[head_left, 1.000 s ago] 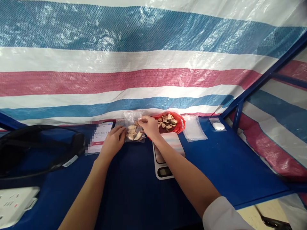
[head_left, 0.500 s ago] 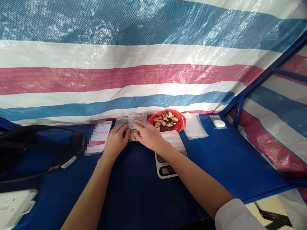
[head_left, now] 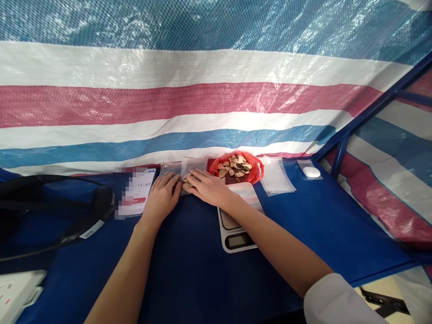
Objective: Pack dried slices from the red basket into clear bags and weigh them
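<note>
My left hand point(head_left: 164, 194) lies with its fingers stretched over one clear plastic bag point(head_left: 171, 168) at the back of the blue table. Just right of it, my right hand point(head_left: 209, 186) rests flat on a second clear zip bag point(head_left: 194, 164). Dried pale slices point(head_left: 186, 184) show in the gap between my hands, mostly covered by my fingers. Beside my right hand, a red plastic bag point(head_left: 258, 173) stands open with more dried slices point(head_left: 238, 164) in it. My right forearm crosses above a white kitchen scale point(head_left: 224, 238).
A phone point(head_left: 140, 198) showing a timer lies left of my left hand. Farther left are a black headset-like band point(head_left: 101, 202) and a white power strip point(head_left: 20, 292). Flat clear bags point(head_left: 276, 175) and a white oval object point(head_left: 311, 172) sit to the right. Striped sheeting point(head_left: 189, 103) hangs behind.
My right hand has come down flatter onto the bag, and its fingers have lowered. My left hand's fingers have straightened over the other bag. The view has shifted slightly.
</note>
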Available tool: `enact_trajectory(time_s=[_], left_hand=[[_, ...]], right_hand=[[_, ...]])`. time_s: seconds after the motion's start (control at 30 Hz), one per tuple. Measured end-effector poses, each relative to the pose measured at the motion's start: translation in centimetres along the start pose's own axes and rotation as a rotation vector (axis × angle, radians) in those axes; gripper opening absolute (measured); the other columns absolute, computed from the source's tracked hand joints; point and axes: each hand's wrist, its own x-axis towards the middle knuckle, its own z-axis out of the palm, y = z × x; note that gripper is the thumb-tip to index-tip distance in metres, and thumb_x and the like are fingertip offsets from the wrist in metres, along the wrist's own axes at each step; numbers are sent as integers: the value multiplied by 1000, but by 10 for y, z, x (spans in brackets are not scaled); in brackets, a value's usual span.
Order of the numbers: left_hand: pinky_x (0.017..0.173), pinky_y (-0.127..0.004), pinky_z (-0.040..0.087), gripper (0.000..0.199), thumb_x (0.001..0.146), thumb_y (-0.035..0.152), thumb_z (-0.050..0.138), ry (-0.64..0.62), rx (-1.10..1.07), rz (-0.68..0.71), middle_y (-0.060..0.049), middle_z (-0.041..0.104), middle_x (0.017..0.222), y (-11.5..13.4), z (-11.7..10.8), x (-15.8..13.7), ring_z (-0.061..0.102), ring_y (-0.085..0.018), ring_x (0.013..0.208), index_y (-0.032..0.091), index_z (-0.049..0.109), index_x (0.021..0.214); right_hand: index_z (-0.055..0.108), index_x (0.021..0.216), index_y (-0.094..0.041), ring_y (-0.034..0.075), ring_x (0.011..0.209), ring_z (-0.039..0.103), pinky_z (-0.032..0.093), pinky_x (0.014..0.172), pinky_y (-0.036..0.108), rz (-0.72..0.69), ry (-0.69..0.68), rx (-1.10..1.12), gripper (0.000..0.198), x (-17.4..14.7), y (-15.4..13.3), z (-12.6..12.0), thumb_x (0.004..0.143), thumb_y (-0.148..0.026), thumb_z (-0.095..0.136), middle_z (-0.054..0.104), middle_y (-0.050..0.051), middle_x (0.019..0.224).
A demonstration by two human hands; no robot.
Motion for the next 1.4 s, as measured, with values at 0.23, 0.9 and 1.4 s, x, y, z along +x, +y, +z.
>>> enact_trajectory(time_s=[0.23, 0.9, 1.4], left_hand=[[113, -57, 45, 39, 103, 36, 43, 45, 11, -1, -18, 70, 129, 4, -3, 2, 63, -35, 128, 14, 70, 121], [116, -51, 43, 34, 103, 33, 45, 41, -32, 39, -12, 70, 131, 113, -9, -17, 62, -29, 127, 20, 69, 123], [118, -61, 39, 47, 101, 39, 41, -183, 67, 9, -17, 59, 148, 110, 9, -49, 52, -36, 141, 17, 67, 135]], right_hand=[[64, 134, -16, 27, 141, 53, 45, 117, 41, 0, 43, 30, 37, -1, -1, -12, 108, -31, 43, 64, 11, 144], [71, 129, -24, 22, 138, 58, 55, 109, 37, 304, 254, 120, 35, -144, 60, -67, 102, -29, 51, 67, 4, 142], [65, 138, -22, 30, 143, 52, 39, 122, 50, 528, 49, -33, 41, -215, 105, -60, 104, -36, 47, 61, 9, 149]])
